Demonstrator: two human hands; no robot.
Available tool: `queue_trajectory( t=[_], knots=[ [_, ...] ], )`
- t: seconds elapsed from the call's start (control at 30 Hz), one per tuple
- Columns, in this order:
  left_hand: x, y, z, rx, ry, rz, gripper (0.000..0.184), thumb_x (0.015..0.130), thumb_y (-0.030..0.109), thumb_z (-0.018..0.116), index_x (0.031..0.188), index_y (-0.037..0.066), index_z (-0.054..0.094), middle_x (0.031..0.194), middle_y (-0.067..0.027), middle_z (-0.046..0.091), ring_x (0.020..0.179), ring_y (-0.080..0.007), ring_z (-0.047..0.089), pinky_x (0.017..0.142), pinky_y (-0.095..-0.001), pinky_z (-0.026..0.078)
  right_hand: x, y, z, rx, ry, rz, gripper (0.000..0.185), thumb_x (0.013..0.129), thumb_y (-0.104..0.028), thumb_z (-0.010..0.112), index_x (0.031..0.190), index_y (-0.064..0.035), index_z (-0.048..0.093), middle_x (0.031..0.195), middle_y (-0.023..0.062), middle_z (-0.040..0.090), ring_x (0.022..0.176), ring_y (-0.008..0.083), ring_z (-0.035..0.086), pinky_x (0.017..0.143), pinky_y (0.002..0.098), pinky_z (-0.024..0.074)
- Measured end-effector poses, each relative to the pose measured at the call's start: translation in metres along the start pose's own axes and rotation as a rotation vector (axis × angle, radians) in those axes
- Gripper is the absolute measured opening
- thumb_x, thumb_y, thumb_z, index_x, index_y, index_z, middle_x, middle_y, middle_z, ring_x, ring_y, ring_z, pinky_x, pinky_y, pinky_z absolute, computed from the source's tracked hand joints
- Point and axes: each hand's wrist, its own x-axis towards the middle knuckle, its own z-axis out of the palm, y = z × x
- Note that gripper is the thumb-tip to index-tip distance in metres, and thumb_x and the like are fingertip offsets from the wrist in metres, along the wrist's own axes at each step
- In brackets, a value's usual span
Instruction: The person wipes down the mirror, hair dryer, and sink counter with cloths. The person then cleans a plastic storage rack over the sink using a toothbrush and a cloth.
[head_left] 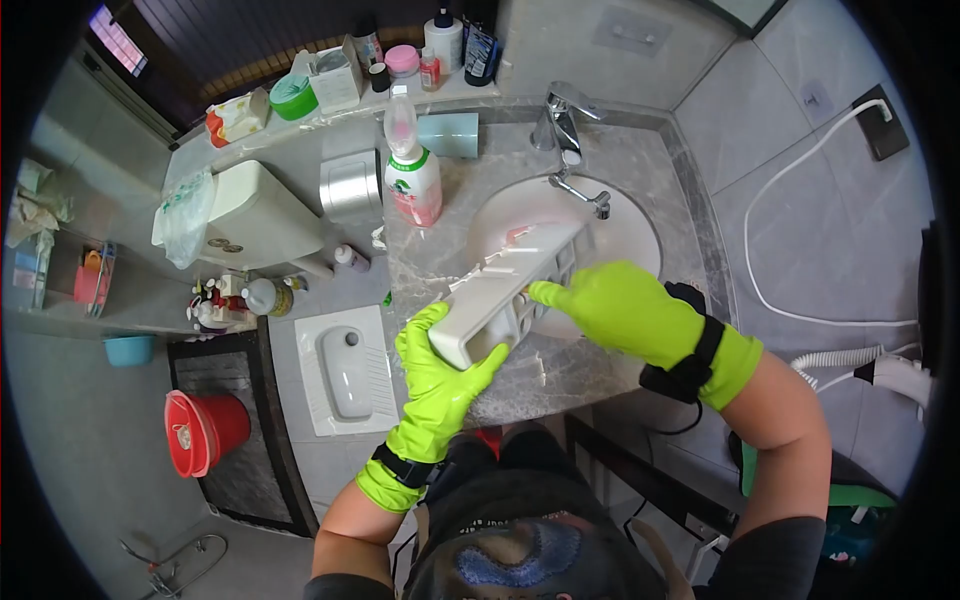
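A long white plastic holder with compartments point(480, 310) is tilted over the counter and the near side of the sink point(640, 225). My left hand point(440, 365), in a bright green rubber glove, grips its lower left end, with the thumb and fingers on either side. My right hand point(620, 310), gloved the same way, is closed at the holder's compartment side. Its fingertips reach to the compartments, and anything inside its curled fingers is hidden. A chrome faucet point(565, 130) with a swivel spout stands behind the sink.
A pink-and-white spray bottle point(412, 180) and a light blue cylinder point(450, 135) stand on the grey marble counter point(560, 385). Toiletries line the ledge behind. To the left are a toilet-paper holder point(350, 187), a squat toilet point(347, 370) and a red bucket point(208, 430). A white cable point(750, 240) hangs at right.
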Motion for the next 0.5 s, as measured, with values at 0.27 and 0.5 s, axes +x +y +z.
queue_trajectory(
  t=[0.27,0.5],
  knots=[
    [0.005,-0.012,-0.022,-0.336,-0.161,-0.213,0.073,0.071,0.008,0.087,0.131,0.007,0.045,0.124,-0.012,0.048,0.117,-0.0251,0.051,0.101,-0.0393,0.045,0.016,0.001,0.022,0.302,-0.131,-0.028,0.038,0.091,-0.021,0.063,0.127,-0.0292,0.068,0.078,0.0098,0.067,0.068,0.0346,0.064,0.058,0.046,0.0493],
    [0.009,0.003,-0.049,-0.473,-0.252,-0.258,0.064,0.084,0.004,0.074,0.139,0.012,0.043,0.129,-0.0043,0.052,0.121,-0.0174,0.052,0.105,-0.0339,0.041,0.013,-0.005,-0.051,0.084,-0.231,-0.028,0.027,0.091,-0.023,0.064,0.116,-0.0254,0.072,0.078,0.0094,0.067,0.069,0.0342,0.065,0.059,0.0456,0.0494]
  ],
)
